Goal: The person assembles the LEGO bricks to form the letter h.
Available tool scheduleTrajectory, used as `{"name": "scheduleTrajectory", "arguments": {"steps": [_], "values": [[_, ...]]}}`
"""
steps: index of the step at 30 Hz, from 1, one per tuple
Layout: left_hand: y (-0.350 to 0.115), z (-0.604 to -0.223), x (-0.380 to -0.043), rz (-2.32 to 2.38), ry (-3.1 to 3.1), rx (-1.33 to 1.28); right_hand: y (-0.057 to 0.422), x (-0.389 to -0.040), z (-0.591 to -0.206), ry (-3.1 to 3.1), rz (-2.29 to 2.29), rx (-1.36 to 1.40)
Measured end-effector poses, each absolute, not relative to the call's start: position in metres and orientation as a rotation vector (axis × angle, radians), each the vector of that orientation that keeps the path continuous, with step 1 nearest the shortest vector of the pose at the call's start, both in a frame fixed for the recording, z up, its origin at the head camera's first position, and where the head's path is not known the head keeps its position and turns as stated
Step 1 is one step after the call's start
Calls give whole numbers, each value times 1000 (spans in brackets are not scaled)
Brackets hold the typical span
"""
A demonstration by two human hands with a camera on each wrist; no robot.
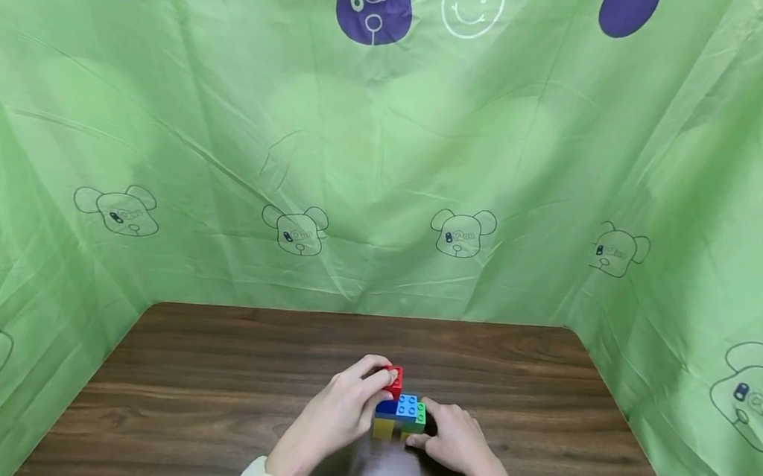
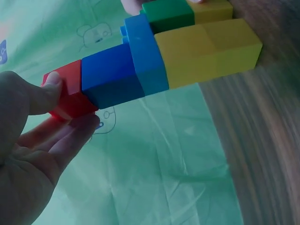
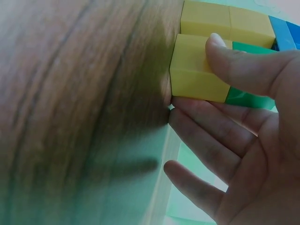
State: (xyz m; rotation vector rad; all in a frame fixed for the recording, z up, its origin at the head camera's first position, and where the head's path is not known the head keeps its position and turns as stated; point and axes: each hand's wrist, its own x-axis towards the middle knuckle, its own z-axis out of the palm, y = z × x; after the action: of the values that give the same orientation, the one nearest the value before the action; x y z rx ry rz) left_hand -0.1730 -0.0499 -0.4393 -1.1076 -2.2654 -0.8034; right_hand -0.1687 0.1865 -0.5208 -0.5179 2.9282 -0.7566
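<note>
A structure of toy building blocks stands upright on the table. Its left column, best seen in the left wrist view, has yellow blocks at the bottom, a light blue block over them, then a dark blue block and a red block on top. My left hand pinches the red block between thumb and fingers. On the right side, a green block sits on a yellow block. My right hand grips this lower part, thumb on one face and fingers on the opposite one.
The brown wood-grain table lies under the structure. Green cloth with printed bear faces hangs along its back and both sides, meeting the table edges.
</note>
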Motion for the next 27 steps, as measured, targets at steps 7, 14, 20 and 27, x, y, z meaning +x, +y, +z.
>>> {"name": "scheduleTrajectory", "arguments": {"steps": [7, 14, 20, 27], "values": [[-53, -439, -172, -784, -2260, -1137, 188, -169, -522, 2892, -791, -568], [-55, -444, -171, -884, -2301, -1103, 193, -167, -517, 2770, -845, -663], [-51, -453, -165, -974, -2331, -1025, 196, -159, -512, 2802, -981, -773], [-57, -473, -166, -1404, -2463, -941, 195, -156, -510, 2844, -1163, -778]]}}
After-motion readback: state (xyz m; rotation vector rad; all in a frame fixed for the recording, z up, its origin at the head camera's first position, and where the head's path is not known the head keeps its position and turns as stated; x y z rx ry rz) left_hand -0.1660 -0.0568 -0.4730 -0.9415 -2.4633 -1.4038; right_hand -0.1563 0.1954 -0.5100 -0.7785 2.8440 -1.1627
